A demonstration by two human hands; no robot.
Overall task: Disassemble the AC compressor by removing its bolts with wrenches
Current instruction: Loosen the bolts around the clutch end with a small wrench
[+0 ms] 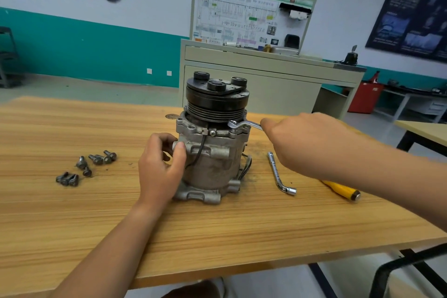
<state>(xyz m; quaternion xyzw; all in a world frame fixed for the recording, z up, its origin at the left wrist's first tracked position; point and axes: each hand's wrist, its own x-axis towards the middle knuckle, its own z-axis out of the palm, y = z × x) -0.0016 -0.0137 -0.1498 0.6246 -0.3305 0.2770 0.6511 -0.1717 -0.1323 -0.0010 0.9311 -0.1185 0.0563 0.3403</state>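
Wood-grain laminate covers the worktop [217,237], and the AC compressor [212,169] stands upright near its middle, with the black pulley [216,104] on top and the cast metal body below. The left grip [160,172] — a bare hand — clasps the body's left side, fingers curled round it and the thumb pressed on a lug at the front. The right grip [304,143] holds the shaft of a ring wrench [244,125]. Its ring end sits at the flange just under the pulley on the compressor's right, and the shaft runs roughly level into the curled fingers. To the left of the compressor, well apart from it, loose bolts [96,159] lie scattered on the worktop. To its right lies an L-shaped socket wrench [278,174], and beyond that a yellow-handled tool [343,191] — partly hidden under the right forearm.
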